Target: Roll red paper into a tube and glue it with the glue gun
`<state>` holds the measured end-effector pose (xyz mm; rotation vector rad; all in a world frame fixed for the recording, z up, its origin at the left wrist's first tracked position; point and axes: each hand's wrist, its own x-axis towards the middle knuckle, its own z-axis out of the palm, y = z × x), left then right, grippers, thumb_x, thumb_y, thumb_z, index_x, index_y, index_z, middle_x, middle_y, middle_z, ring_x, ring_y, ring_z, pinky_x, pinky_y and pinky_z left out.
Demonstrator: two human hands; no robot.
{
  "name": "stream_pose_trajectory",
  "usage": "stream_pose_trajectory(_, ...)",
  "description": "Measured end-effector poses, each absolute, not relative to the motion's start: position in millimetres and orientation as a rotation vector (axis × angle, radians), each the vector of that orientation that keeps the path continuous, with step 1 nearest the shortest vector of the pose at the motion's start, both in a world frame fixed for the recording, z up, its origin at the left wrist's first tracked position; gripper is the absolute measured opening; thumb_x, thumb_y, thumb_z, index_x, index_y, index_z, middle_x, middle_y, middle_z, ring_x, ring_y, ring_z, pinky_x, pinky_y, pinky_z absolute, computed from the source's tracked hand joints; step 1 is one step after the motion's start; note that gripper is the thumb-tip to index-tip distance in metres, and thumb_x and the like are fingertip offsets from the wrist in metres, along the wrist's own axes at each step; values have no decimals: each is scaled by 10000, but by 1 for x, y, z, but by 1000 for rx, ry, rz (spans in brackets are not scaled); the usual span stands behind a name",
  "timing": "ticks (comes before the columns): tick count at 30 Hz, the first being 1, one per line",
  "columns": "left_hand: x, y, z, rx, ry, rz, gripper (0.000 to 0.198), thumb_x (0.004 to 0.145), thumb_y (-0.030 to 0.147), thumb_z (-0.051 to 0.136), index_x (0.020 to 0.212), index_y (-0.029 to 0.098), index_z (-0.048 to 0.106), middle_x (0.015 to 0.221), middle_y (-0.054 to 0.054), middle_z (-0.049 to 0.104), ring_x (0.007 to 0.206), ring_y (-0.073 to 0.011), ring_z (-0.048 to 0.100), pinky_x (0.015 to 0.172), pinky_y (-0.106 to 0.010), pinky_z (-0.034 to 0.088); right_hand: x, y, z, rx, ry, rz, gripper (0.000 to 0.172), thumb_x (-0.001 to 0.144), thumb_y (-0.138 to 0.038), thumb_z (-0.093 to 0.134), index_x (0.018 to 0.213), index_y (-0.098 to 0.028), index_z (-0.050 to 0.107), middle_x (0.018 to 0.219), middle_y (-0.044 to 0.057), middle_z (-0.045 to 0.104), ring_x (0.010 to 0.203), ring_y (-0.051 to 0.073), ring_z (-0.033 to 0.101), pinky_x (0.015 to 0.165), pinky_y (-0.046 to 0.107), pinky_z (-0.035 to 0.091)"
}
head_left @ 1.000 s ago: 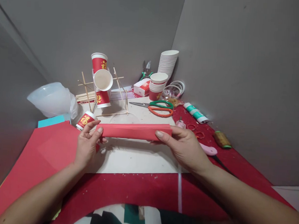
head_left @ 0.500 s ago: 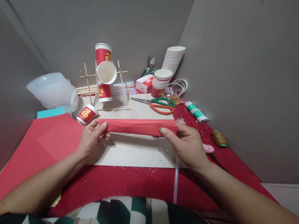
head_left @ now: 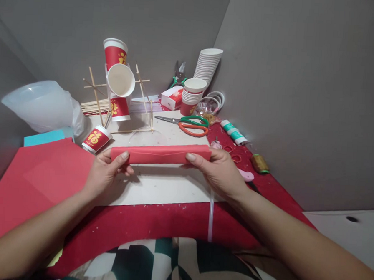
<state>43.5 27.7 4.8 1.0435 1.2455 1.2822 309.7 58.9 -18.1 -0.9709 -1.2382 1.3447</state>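
Note:
A folded strip of red paper (head_left: 158, 154) is stretched level between my two hands, above a white board (head_left: 162, 184). My left hand (head_left: 108, 167) pinches its left end, thumb on the near face. At the other end, my right hand (head_left: 218, 169) grips it the same way, thumb in front and fingers behind. Just beyond the left hand, a red paper cup (head_left: 97, 138) with a gold character lies tilted. Scissors (head_left: 190, 126) with one green and one orange handle lie past the strip.
Joined red cups (head_left: 121, 80) stand amid a frame of thin sticks (head_left: 97, 93). Cup stacks (head_left: 194, 92) and pliers (head_left: 179, 75) are at the back. Red sheets (head_left: 53, 175) and a plastic bag (head_left: 47, 105) lie left; a thread spool (head_left: 259, 163) lies right.
The whole view has shifted, so the table's things appear further left and slightly higher. Both hands keep the same hold on the folded red paper.

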Motion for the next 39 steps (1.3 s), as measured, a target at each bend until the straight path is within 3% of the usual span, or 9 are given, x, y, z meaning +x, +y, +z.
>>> stream_pose_trajectory(12,50,28,10,965,1313,1351,257,792,353,778,691,157,647,437,32,554,390,-67,445,414,-162,370,299,56,-8,-1056,-1058,1589,347,548,-472,931,688,-185,796,667,35,752,587,150,675,596,282,595)
stream_pose_trajectory(18,51,29,10,960,1339,1357,219,785,339,768,735,159,653,449,46,538,383,-66,440,401,-165,353,302,55,-12,-1052,-1061,1569,320,565,-437,932,699,-183,791,663,27,741,601,146,679,614,274,598)
stream_pose_trajectory(24,42,39,9,918,1362,1494,220,704,256,784,858,157,662,712,23,674,456,-61,537,443,-177,404,318,68,-9,-1083,-974,1347,225,615,-339,897,721,-198,758,718,18,750,614,153,682,555,264,578)
stream_pose_trajectory(27,36,42,6,1102,1450,1446,243,781,307,725,973,170,664,919,-47,744,613,-109,648,569,-228,508,326,71,3,-1114,-884,1258,229,592,-307,886,715,-204,723,656,12,716,539,169,662,392,244,487)
stream_pose_trajectory(29,34,41,4,1445,1526,1243,335,847,375,668,1116,174,666,1132,-114,739,909,-200,719,797,-332,570,330,71,10,-1115,-852,1218,231,604,-317,873,717,-213,701,627,11,705,500,177,652,331,236,435)
stream_pose_trajectory(31,35,41,2,1877,1584,887,498,890,424,611,1305,149,612,1393,-181,624,1281,-308,592,1066,-467,468,332,70,15,-1089,-843,1192,228,620,-324,861,726,-217,690,632,16,712,498,183,658,321,237,436)
stream_pose_trajectory(33,39,39,-1,2191,1603,466,646,926,469,548,1460,109,493,1572,-208,434,1491,-365,340,1200,-540,295,333,70,16,-1063,-857,1187,227,626,-322,854,737,-212,689,647,19,722,500,181,663,322,237,444)
stream_pose_trajectory(36,47,36,-5,2350,1626,14,739,980,541,420,1561,90,347,1654,-190,268,1553,-369,162,1235,-563,197,332,71,13,-1048,-888,1189,243,621,-324,854,750,-202,689,665,13,730,513,177,678,316,218,427)
stream_pose_trajectory(39,52,30,-8,2405,1663,-152,746,997,561,373,1583,104,309,1662,-165,260,1550,-360,181,1241,-557,178,332,72,11,-1045,-907,1200,250,633,-334,851,761,-194,688,669,7,729,534,177,696,308,196,401)
